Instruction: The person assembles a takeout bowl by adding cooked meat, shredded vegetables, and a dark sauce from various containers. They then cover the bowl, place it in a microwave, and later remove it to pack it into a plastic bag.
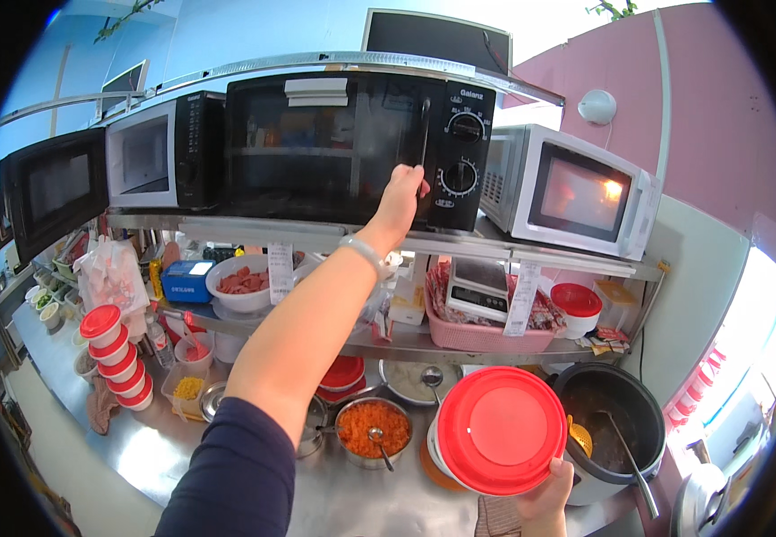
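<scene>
My left arm reaches up across the view, a pale bangle [366, 255] at its wrist. My left hand [399, 204] is closed around the door handle [425, 134] of the black microwave [316, 170], whose door looks closed. Low on the right, my right hand [545, 490] grips a white tub by its lower right edge. That tub's red lid [503, 430] faces up toward me; most of its body is hidden beneath. Close by stand a metal pot of chopped orange food [372, 431] with a spoon, and a dark deep cooker [612, 407] holding a ladle.
A white microwave [576, 192] glows inside at right; another microwave [142, 152] at left has its door swung out. The shelf below carries a pink basket [491, 337], a scale [477, 300] and a bowl of meat [243, 282]. Red-lidded tubs [121, 362] are stacked at left.
</scene>
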A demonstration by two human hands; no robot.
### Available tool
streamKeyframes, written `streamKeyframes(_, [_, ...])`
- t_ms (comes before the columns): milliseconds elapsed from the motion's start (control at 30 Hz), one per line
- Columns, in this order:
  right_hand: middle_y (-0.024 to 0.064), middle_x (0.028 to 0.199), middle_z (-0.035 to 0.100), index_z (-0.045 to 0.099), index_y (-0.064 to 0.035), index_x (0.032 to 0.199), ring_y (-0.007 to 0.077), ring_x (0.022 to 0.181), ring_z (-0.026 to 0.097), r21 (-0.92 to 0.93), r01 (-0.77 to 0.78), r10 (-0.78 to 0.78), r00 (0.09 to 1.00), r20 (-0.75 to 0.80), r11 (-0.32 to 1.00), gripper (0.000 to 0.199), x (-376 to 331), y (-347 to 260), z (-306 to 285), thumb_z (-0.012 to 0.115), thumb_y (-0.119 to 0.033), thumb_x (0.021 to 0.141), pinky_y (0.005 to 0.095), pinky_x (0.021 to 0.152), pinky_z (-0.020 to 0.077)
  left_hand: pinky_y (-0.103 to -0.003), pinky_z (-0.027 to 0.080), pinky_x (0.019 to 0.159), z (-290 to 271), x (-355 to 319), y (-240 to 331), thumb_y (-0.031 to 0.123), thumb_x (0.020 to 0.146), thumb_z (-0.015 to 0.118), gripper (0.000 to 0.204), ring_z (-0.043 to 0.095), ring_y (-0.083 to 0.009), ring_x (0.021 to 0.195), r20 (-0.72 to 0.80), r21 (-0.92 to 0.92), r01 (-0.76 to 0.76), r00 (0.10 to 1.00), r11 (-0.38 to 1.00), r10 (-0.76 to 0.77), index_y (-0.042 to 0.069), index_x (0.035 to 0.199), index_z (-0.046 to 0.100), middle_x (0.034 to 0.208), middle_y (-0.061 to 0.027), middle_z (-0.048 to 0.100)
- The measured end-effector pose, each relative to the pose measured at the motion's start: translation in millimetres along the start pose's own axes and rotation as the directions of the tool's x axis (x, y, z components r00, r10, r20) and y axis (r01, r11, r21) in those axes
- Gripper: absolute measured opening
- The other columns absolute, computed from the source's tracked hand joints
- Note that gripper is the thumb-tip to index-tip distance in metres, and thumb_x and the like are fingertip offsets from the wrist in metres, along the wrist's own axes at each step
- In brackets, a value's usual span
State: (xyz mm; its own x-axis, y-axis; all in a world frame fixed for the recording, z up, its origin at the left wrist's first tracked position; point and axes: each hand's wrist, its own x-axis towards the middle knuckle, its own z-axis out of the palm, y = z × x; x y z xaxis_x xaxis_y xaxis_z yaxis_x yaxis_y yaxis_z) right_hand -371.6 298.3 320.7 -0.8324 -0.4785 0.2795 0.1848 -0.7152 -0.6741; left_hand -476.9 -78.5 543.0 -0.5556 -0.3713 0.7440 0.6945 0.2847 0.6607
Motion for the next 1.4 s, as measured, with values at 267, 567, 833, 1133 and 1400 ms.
streamKeyframes(267, [0.0206,0.135,0.047,0.032,0.0003,0.141,0.0324,0.12,0.052,-0.02,-0.1,0.102,0.984,0.146,0.995,0.076,89,7,52,0.056,-0.032,0.076,0.045,0.098,0.0468,-0.027,0.031,0.087,-28,-6,1,0.025,0.1,0.036,0.021,0.045,-0.0131,0.092,0.251,-0.253,0.045,0.968,0.967,0.021,0.01,0.091,0.049,0.097,-0.002,0.053])
streamKeyframes(567, [0.0199,0.141,0.041,0.026,-0.0003,0.145,0.0317,0.127,0.047,0.018,-0.209,0.198,0.949,0.243,0.978,0.084,128,23,64,0.06,-0.024,0.071,0.0452,0.104,0.0414,-0.038,0.032,0.091,-39,-43,29,0.032,0.099,0.04,0.03,0.043,-0.026,0.096,0.313,-0.482,-0.222,0.86,0.848,0.403,0.006,0.089,0.051,0.094,-0.0062,0.046])
streamKeyframes(833, [0.0194,0.141,0.042,0.027,0.0,0.144,0.0311,0.127,0.046,0.017,-0.289,0.262,0.888,0.377,0.957,0.078,155,27,103,0.06,-0.026,0.078,0.0456,0.105,0.0406,-0.053,0.021,0.116,-195,-199,185,0.058,0.097,0.027,0.077,0.031,-0.0367,0.138,0.311,-0.611,-0.1,0.882,0.785,0.354,0.004,0.151,0.017,0.149,-0.0244,0.028])
streamKeyframes(1133, [0.0186,0.133,0.047,0.041,-0.0062,0.133,0.036,0.121,0.052,-0.01,-0.267,0.239,0.844,0.481,0.964,0.055,293,45,264,0.053,-0.035,0.087,0.0562,0.1,0.0426,-0.047,0.013,0.118,-221,-223,223,0.063,0.095,0.032,0.087,0.013,-0.0318,0.144,0.396,-0.56,-0.105,0.837,0.822,0.377,0.002,0.151,0.008,0.156,-0.0185,0.011])
streamKeyframes(1400, [0.0202,0.14,0.039,0.04,-0.0066,0.129,0.042,0.131,0.037,-0.124,-0.235,0.256,0.946,0.198,0.964,0.052,393,94,343,0.054,-0.028,0.084,0.0615,0.108,0.0269,-0.049,0.008,0.118,-241,-228,228,0.072,0.09,0.028,0.093,0.003,-0.0308,0.147,0.49,-0.594,-0.002,0.792,0.805,0.364,0.008,0.153,0.004,0.16,-0.0126,0.003])
